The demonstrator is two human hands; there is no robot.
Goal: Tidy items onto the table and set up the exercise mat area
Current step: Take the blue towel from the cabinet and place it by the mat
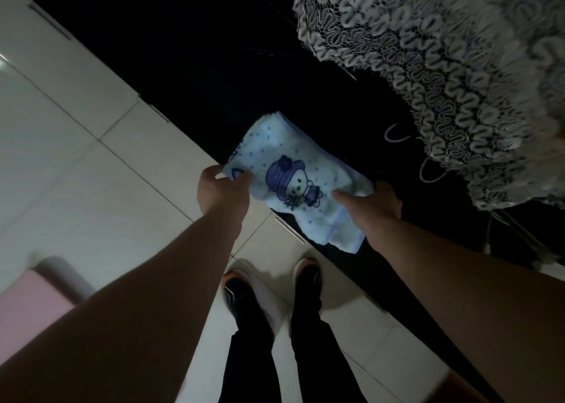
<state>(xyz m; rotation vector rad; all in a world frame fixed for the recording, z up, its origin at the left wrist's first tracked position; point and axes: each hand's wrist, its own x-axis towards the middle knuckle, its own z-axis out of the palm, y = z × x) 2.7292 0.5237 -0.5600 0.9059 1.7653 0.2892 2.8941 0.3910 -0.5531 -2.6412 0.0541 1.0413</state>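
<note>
Towel point(293, 185) — pale blue, dotted, printed with a cartoon figure in a purple hat — folded and held flat over the near edge of the dark bench point(189, 75); resting on it or just above, hard to tell. Left hand point(218, 188) pinching the towel's left corner, right hand point(371, 202) gripping its right side, thumb laid on the cloth. Lace cloth point(443, 75) draped on the bench, further back to the right. Pink mat point(33, 304) on the tiled floor point(76, 188), lower left. Black shoes point(241, 289) close to the bench front.
</note>
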